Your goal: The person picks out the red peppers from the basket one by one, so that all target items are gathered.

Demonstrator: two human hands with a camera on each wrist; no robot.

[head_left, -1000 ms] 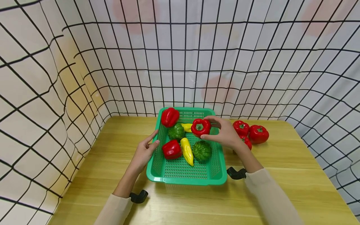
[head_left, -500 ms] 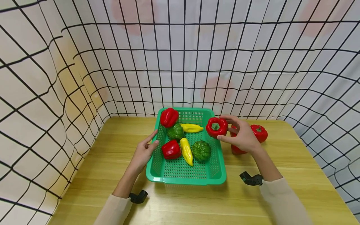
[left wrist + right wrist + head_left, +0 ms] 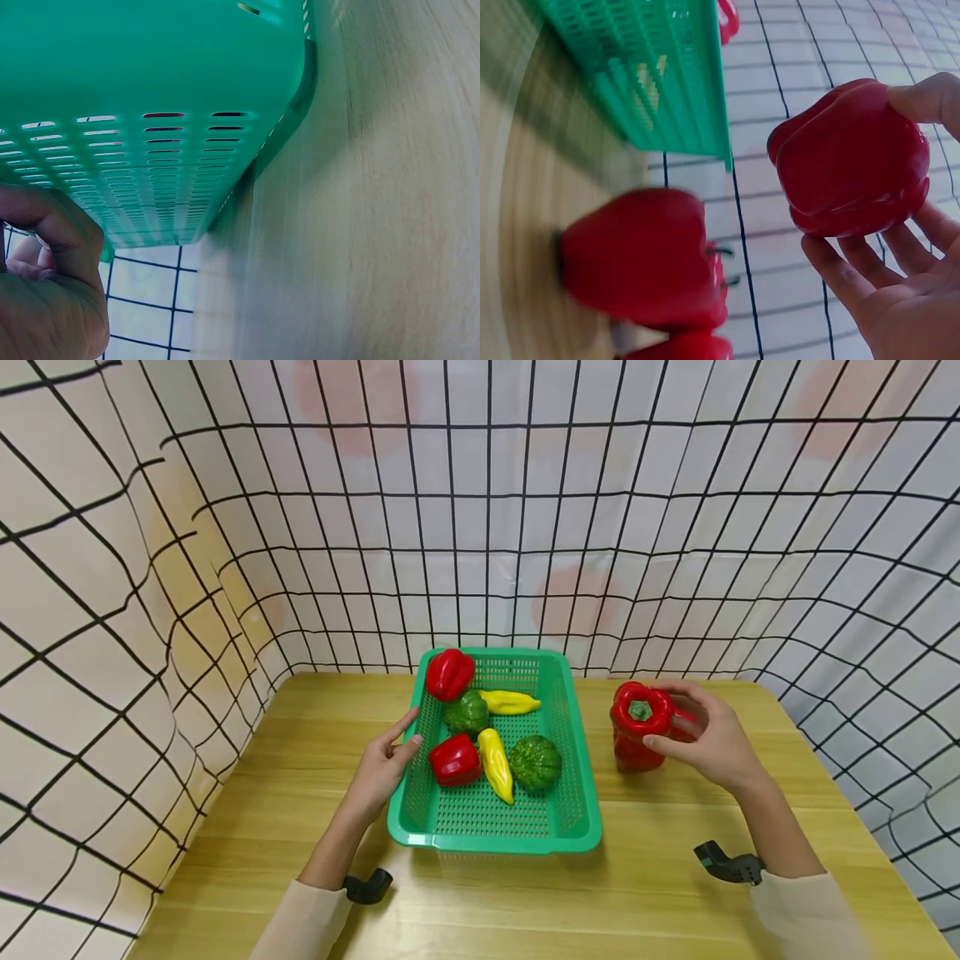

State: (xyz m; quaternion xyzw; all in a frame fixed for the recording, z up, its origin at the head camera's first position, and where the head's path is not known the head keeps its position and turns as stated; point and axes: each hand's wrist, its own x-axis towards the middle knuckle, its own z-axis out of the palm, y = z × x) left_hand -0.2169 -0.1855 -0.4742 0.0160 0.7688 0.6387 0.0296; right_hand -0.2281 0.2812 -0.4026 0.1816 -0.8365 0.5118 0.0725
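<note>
Left hand (image 3: 378, 768): you keep it where it was a second ago, thumb and index finger at the left rim of the green basket (image 3: 495, 843). Cannot tell whether it grips the rim or only rests there.

Basket contents, unchanged over the same interval: a far red pepper (image 3: 450, 675) in the far left corner, a near red pepper (image 3: 455, 760), a dark green gourd (image 3: 467, 712) between them, two yellow peppers (image 3: 496, 766) toward the middle, a round green gourd (image 3: 536, 763) to the right.

Held red pepper (image 3: 640, 710): the main change. A second ago you had it over the basket's interior, then at the right rim; now it is outside, well apart to the right, stem up, raised above the wooden table (image 3: 652, 860). Loose red peppers (image 3: 637, 259) stand below it, partly hidden from the head view; the right wrist view shows a gap between.

Right hand (image 3: 712, 743): clamped on that pepper, thumb on the near side, fingers round the other.

Judgement: you appear to be shifting red peppers from basket to right-hand group; this one looks carried across but not yet set down.
</note>
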